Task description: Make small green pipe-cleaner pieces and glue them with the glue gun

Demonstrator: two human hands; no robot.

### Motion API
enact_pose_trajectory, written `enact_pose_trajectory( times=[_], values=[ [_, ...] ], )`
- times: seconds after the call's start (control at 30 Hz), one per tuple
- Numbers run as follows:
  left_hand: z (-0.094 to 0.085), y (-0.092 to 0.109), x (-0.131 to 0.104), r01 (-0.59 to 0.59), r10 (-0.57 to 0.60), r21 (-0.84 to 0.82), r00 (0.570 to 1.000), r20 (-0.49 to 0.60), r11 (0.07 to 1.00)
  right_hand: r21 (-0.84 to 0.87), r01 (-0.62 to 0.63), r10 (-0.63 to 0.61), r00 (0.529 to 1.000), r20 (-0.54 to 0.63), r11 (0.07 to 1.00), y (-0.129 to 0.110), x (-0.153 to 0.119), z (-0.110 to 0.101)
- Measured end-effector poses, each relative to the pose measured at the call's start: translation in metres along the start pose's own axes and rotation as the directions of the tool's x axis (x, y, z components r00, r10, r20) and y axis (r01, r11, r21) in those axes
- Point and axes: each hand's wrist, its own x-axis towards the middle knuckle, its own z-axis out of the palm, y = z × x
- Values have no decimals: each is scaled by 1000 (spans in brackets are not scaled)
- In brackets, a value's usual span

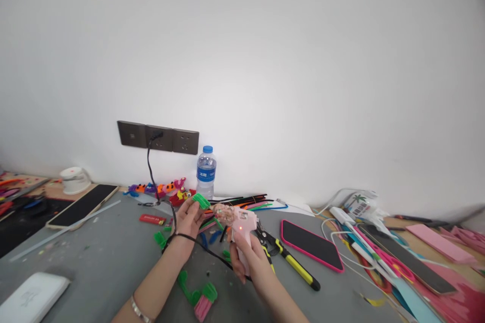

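My left hand (188,222) pinches a small green fuzzy piece (201,201) between thumb and fingers. Wrapped round the handle of a pink glue gun (244,224) is my right hand (246,255). The gun's nozzle end is coated in lumpy residue and points left, close beside the green piece; whether they touch I cannot tell. A small orange-red light glows on the gun. Its black cord (204,247) runs across my left wrist. Below my hands, a green fuzzy shape (185,287) and a pink-and-green piece (204,304) lie on the grey mat.
Yellow-black pliers (297,268) and a pink-edged phone (311,245) lie to the right. A water bottle (206,174) stands by the wall. Another phone (83,206), a red box (152,219) and a white device (33,299) are left. Papers and scissors (402,268) crowd the far right.
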Motion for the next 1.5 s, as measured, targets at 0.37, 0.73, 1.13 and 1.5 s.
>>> enact_pose_trajectory(
  times=[0.37,0.73,1.13,1.5],
  values=[
    [1,-3,-3,28,-28,7,1000,8,1000,2,18,-18,1000,-24,1000,-2,-1,1],
    [4,2,-4,15,-15,0,1000,-6,1000,-9,17,-17,1000,-5,1000,8,3,-3],
    [6,2,-7,-6,6,12,1000,-15,1000,1,41,-41,999,-12,999,9,3,-4],
    [9,6,-8,-12,12,-1,1000,-20,1000,-23,32,-32,999,-20,999,11,3,-6]
  ],
)
